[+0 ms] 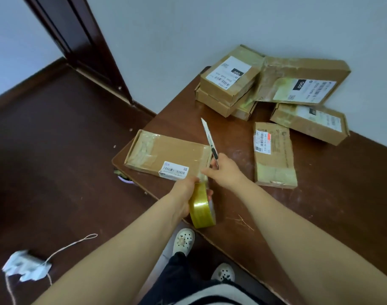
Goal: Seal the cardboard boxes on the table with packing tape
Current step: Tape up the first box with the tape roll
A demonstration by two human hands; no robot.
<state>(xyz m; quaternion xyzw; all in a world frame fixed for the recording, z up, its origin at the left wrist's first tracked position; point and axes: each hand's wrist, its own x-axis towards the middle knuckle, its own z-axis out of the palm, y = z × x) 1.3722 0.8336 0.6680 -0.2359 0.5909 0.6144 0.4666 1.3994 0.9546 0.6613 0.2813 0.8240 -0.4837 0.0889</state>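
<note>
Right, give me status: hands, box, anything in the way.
Left hand grips tape roll, right hand holds utility knife, blade out. Flat box at table corner, tape running to its right end. Other boxes lie clear behind.

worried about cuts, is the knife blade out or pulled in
Out. The knife in the right hand shows a long bare blade past its dark handle, tip pointing away.

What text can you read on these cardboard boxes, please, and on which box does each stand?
"060": white label on the top stacked brown cardboard box.
"060": white label on the large flat brown cardboard box by the wall.
All other barcode labels: too blurred to read.
</note>
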